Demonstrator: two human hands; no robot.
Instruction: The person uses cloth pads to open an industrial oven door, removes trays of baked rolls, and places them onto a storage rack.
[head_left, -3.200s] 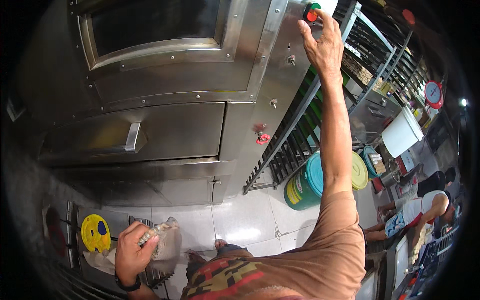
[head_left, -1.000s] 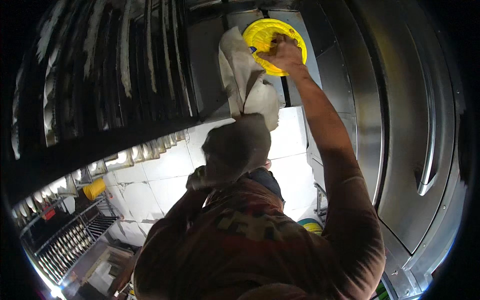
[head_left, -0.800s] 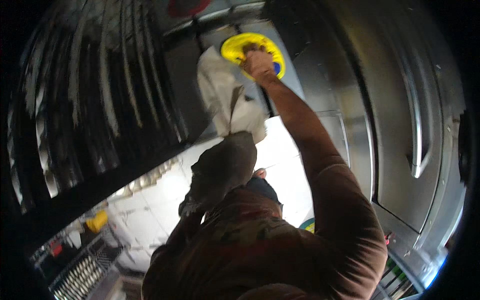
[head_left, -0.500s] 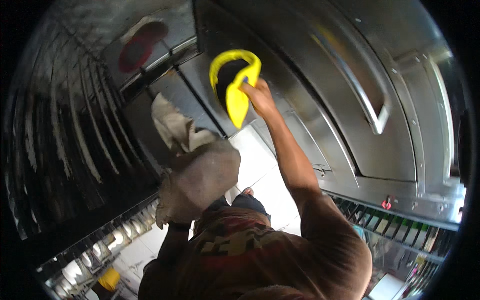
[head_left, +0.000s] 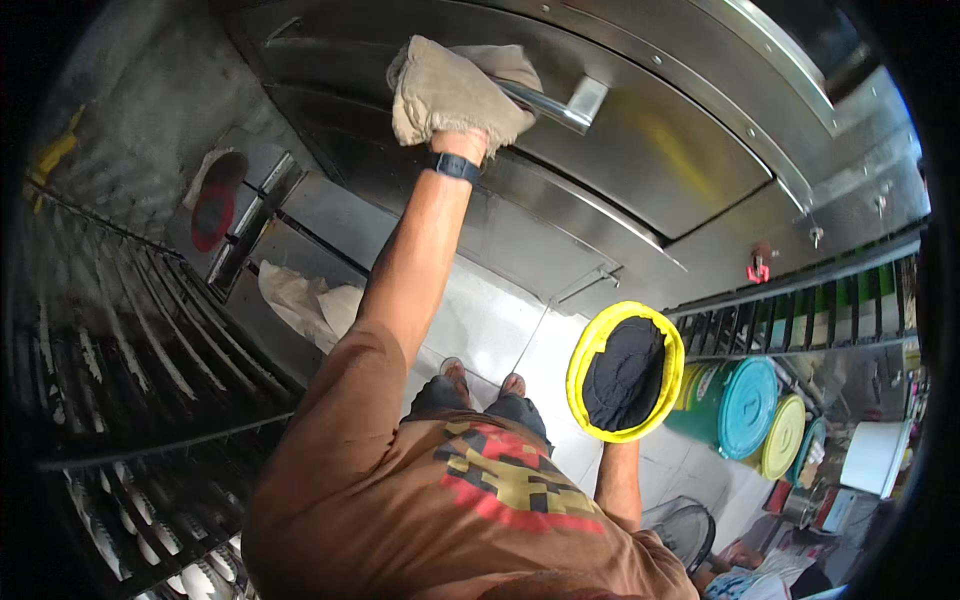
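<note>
A thick beige cloth [head_left: 430, 95] covers most of my left hand [head_left: 462, 143], at the end of an outstretched arm with a dark wristband. Through the cloth, that hand grips the metal bar handle [head_left: 560, 108] of a steel oven door [head_left: 640, 140]; its fingers are hidden. Lower and to the right, a yellow cap [head_left: 577, 375] with a dark lining is held out, its hollow side up. My right forearm [head_left: 618, 480] runs up beneath it, and the cap hides the right hand.
Black metal racks [head_left: 150, 330] stand at left, and another slatted rack [head_left: 800, 325] at right. Buckets with a teal lid [head_left: 748, 405] and a yellow lid [head_left: 783, 436] sit on the tiled floor at right. A pale cloth [head_left: 300, 305] lies left of my arm.
My left hand has risen with the beige cloth from low on the left to the handle. My right hand has brought the yellow cap down, away from the oven. The view has turned.
</note>
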